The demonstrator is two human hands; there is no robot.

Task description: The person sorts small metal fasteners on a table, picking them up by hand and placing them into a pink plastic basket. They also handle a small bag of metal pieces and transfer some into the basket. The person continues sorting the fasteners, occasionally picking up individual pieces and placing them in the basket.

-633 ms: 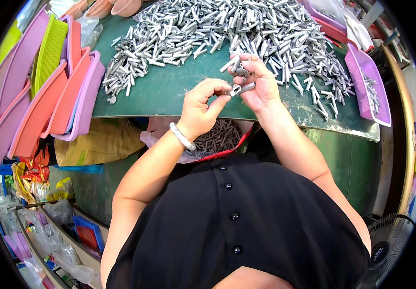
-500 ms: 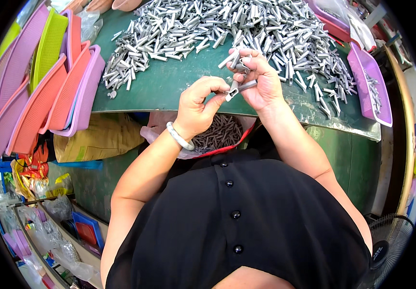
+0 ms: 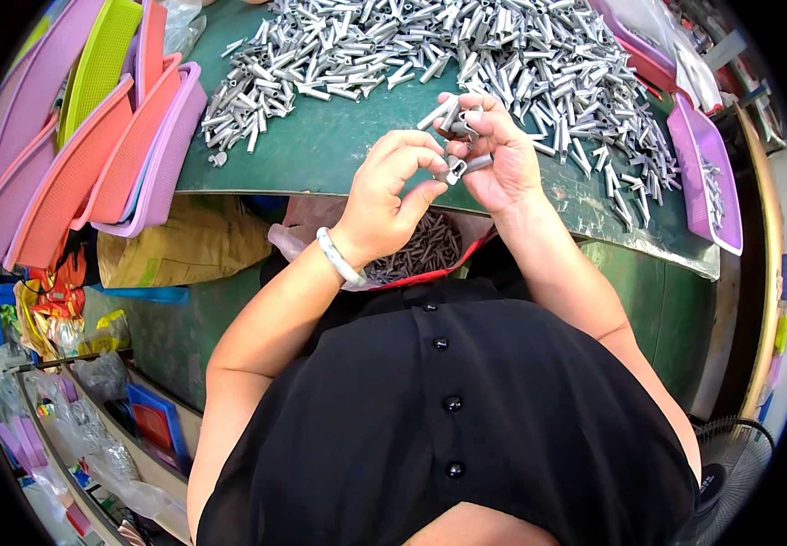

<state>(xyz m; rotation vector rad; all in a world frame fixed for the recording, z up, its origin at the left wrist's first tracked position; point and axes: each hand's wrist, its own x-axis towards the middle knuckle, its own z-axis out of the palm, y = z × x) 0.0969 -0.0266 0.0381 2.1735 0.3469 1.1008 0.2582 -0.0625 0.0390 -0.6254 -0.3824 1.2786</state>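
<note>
Over the near edge of the green table my two hands meet. Several short grey tubes (image 3: 479, 164) are gripped in my right hand (image 3: 508, 164), poking out between its fingers and across the palm. My left hand (image 3: 391, 191), with a pale bangle on its wrist, pinches the flared open end of one grey tube (image 3: 455, 170) between thumb and index finger. A large heap of similar grey tubes (image 3: 366, 45) spreads over the table behind both hands. Under the table edge, a bag (image 3: 295, 238) with a red rim holds many dark brown short pieces (image 3: 425, 247).
Purple, coral and green plastic baskets (image 3: 93, 164) are stacked at the left table edge. A purple basket (image 3: 685, 182) with some grey tubes leans at the right. A yellow-brown sack (image 3: 184, 246) sits below the table, and a fan (image 3: 730, 473) stands at lower right.
The view has shifted slightly. My left fingers have turned a little and closed in on the tube end; my right hand keeps its hold on the tubes.
</note>
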